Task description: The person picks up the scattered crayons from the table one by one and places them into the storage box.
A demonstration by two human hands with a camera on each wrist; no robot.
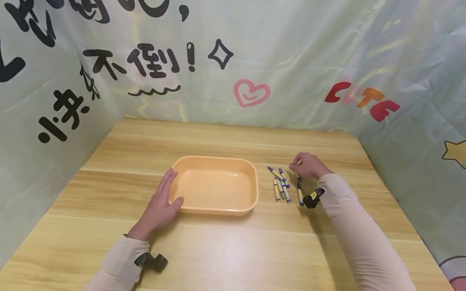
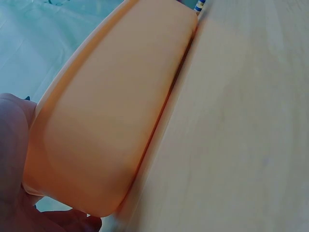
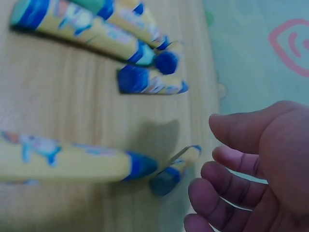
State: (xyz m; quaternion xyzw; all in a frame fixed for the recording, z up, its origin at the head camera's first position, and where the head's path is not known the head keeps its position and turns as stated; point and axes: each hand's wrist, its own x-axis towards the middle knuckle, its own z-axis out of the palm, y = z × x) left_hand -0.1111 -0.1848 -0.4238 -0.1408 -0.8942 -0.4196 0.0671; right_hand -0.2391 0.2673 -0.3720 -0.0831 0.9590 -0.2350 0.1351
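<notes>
My left hand (image 1: 160,206) holds the left end of an orange plastic tray (image 1: 249,202). In the left wrist view the thumb (image 2: 14,140) lies at the rim and the curled fingers show beyond the lower corner of the wall. My right hand (image 1: 309,165) is over the far right of a group of crayons, thumb apart from the loosely bent fingers. Close by its fingertips, one crayon (image 3: 176,171) lies on the wood, partly covered by the hand in the head view. Another crayon (image 1: 300,195) with a dark blue tip lies nearer the right wrist.
Several yellow-wrapped crayons (image 1: 282,186) lie loosely heaped right of the tray, some across each other. All stand on a wooden table (image 1: 218,250). A printed cloth (image 1: 291,60) walls in its back and sides. Each wrist wears a black camera (image 1: 312,199).
</notes>
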